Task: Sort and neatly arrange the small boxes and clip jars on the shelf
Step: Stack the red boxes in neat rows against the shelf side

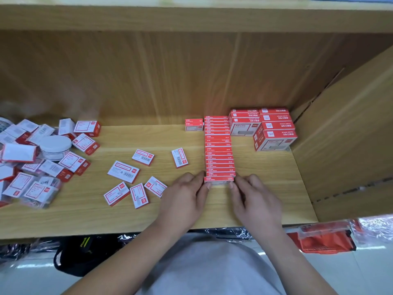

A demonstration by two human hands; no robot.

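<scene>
The person stands at the shelf (265, 188) with both hands on the front box (219, 180) of a long row of red boxes (219, 150). The row runs from the back wall towards the near edge, right of centre in the frame. The left hand (187, 192) pinches the box's left end and the right hand (253, 194) its right end. Each grip is narrow, with the fingertips closed on the cardboard.

As I judge it, the risk lies in the row itself. The boxes seem to stand on edge, pressed one against the next, so a push that is too hard or off-square could buckle the line sideways or tip several over. A wrist drawn back carelessly could also drag the front box out of line.

- **Row:** about seventeen boxes, though the far ones sit too tight for me to be sure.
- **Pair of small boxes (194, 124):** two, stacked just left of the row's far end.
- **Bigger boxes (274, 128):** seven, I think, in two stacks in the back right corner.
- **Loose boxes (123, 171):** six, lying flat in the middle of the frame.
- **Pile (27, 167):** well over a dozen boxes at the left edge, too overlapped to count.
- **Jar (55, 146):** one, with a white lid, sitting in the pile.
</scene>
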